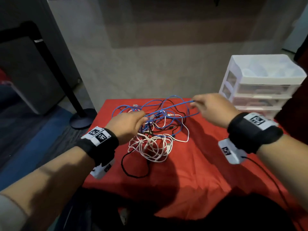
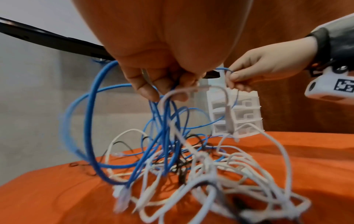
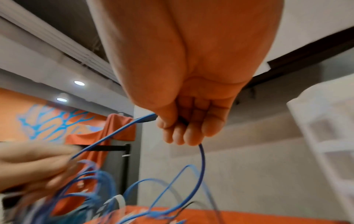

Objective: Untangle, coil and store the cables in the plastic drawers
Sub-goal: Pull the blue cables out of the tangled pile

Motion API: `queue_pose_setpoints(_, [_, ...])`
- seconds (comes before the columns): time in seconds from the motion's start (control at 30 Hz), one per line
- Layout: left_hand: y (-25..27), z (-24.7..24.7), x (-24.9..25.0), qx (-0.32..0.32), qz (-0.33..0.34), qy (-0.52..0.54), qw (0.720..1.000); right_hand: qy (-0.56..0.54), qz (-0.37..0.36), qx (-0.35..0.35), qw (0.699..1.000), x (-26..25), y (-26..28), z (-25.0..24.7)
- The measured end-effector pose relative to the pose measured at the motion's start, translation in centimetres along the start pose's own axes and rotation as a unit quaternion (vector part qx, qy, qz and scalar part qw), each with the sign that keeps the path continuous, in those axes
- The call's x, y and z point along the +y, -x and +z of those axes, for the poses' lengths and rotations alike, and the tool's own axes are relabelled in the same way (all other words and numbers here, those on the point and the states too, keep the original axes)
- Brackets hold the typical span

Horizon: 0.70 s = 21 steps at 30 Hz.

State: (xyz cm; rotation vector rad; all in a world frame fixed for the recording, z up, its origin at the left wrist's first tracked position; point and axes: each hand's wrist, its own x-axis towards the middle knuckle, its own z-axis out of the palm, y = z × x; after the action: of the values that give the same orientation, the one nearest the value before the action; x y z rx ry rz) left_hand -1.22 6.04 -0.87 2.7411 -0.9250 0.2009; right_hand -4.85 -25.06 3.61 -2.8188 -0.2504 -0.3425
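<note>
Head view: on a red-draped surface point(image 1: 191, 164), a knot of blue, white and black cables sits at the centre. The left hand point(image 1: 126, 125), at 9 o'clock of the knot, grips a bundle of blue cable point(image 1: 175, 106) strands; the right hand point(image 1: 215, 109), at 2 o'clock, pinches a single run of the same blue cable and draws it taut between the two. The white cables point(image 1: 153, 147) lie heaped at 6 o'clock, a black cable point(image 1: 133, 174) looping out toward the near edge. The plastic drawers point(image 1: 260, 84) stand at 3 o'clock of the right hand, all shut as far as can be seen.

Left wrist view: the left hand point(image 2: 162, 78) clenches several blue loops, with a white strand crossing its fingers. Feeding the blue line out slowly, while loosening that grip, would likely keep the knot from tightening.

Right wrist view: the right hand point(image 3: 187, 121) holds the blue cable point(image 3: 114, 133) between thumb and curled fingers, a loop hanging below. The white and black strands threaded through the blue loops stand in the way; the drawers must still be opened.
</note>
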Motion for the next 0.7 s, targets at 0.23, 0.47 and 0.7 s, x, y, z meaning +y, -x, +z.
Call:
queue_pose_setpoints(0.23, [-0.3, -0.4, 0.1, 0.029, 0.011, -0.012, 0.999, 0.091, 0.054, -0.049, 0.993, 2.6, 0.6, -2.3])
queue_pose_setpoints(0.47, [-1.9, -1.4, 4.5, -0.004, 0.085, -0.061, 0.994, 0.087, -0.113, -0.059, 0.988, -7.4, 1.6, 0.6])
queue_pose_setpoints(0.7, [-1.9, -0.8, 2.0, -0.028, 0.054, -0.014, 0.998, 0.063, -0.098, -0.056, 0.992, -6.4, 0.1, 0.1])
